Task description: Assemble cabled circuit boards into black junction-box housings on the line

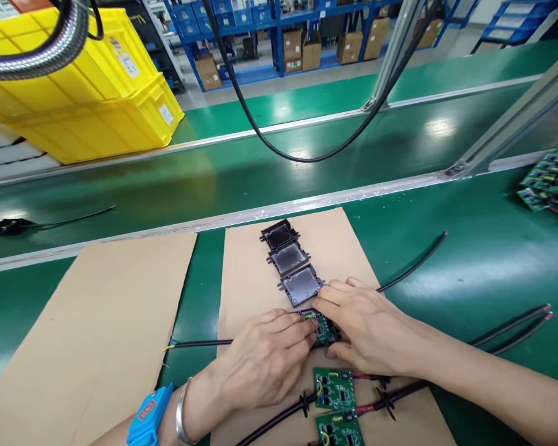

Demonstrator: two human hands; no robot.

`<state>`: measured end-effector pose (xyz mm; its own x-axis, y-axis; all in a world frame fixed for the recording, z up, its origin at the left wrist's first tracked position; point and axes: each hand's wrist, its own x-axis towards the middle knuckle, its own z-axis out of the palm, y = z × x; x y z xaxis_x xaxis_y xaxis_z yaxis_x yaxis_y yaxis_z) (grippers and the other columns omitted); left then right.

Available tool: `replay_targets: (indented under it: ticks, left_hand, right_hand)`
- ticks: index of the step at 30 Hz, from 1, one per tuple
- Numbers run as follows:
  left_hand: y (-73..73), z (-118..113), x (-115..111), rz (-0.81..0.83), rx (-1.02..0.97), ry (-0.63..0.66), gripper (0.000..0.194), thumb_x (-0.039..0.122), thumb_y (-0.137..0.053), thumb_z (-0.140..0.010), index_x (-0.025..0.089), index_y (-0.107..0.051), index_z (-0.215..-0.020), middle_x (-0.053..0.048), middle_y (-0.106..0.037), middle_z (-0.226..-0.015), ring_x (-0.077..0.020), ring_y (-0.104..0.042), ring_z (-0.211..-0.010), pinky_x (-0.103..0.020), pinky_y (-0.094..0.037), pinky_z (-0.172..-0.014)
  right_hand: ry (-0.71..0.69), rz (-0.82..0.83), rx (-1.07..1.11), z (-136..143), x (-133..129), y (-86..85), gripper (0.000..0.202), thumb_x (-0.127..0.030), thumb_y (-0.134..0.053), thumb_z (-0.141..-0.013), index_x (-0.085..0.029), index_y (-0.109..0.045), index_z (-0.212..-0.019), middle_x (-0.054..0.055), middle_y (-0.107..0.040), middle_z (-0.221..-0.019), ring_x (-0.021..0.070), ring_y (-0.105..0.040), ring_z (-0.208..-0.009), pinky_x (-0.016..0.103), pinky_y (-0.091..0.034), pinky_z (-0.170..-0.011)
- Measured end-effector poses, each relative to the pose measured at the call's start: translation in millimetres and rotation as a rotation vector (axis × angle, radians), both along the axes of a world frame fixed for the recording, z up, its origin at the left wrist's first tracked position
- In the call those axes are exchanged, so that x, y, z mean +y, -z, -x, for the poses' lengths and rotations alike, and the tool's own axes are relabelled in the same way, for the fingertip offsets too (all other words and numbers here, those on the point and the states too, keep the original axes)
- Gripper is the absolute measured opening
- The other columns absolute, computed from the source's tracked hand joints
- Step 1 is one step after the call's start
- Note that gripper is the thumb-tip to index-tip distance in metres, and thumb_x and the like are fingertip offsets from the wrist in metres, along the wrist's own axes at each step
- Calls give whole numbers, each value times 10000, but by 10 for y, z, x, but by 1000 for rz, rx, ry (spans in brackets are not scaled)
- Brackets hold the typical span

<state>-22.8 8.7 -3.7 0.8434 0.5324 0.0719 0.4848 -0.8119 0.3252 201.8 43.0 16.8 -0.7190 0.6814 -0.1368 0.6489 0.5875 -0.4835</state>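
Observation:
A green circuit board sits in a black plastic case on the cardboard, partly hidden by my fingers. My left hand has its fingers together, pressed onto the board's left part. At the other side, my right hand grips the case, its fingertips at the upper edge and thumb at the lower right. Three black plastic case halves, the nearest one close to my right fingertips, lie in a row above. Below my hands are two more boards, one upper and one lower, with black cables attached.
Cardboard sheets cover parts of the green bench, one at left. A black cable end and two more stick out at right. Stacked boards stand far right. Yellow crates stand behind a metal rail; a black cable hangs overhead.

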Motion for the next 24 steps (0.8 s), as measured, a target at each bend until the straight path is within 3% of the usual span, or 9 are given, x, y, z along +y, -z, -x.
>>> replay_targets:
  ticks: [6,10,17,20,24]
  left_hand:
    - [96,-20,-49,-85,-70,-31,261,158,-458,-921,111,-611,-1127,-73,-602,-1304,-226,-543,-1173,-367,-435,-1032]
    - [152,-16,-82,-129,-41,-33,292,190,-469,-901,104,-602,-1146,-82,-577,-1334,-245,-537,-1160,-385,-424,-1023]
    - [171,-32,-116,-170,-26,-47,326,221,-490,-855,89,-590,-1136,-105,-600,-1274,-266,-521,-1148,-403,-385,-1037]
    - [157,-47,-120,-118,-6,-61,304,217,-505,-837,99,-594,-1103,-109,-589,-1279,-267,-520,-1138,-408,-380,-1043]
    - [134,-61,-119,-69,-4,-76,294,205,-524,-819,108,-594,-1087,-101,-601,-1241,-256,-530,-1107,-393,-394,-1029]
  right_hand:
    - [-42,-37,74,-254,49,-12,531,-293,-717,-803,-165,-499,-1270,107,-594,-1151,270,-515,-1089,404,-426,-925]
    - [20,-47,95,-435,70,17,204,-143,-449,-937,-171,-557,-1108,87,-616,-1025,212,-570,-948,339,-461,-827]
    - [62,10,95,-345,56,32,164,-123,-420,-929,-172,-573,-894,55,-567,-835,188,-530,-763,320,-434,-700]
    - [-24,-20,248,-227,24,75,188,-68,-400,-902,-166,-522,-799,48,-526,-788,173,-481,-741,295,-405,-655]
    - [-160,-140,340,-221,15,254,262,-6,-336,-911,-150,-526,-801,49,-499,-773,170,-436,-744,295,-378,-650]
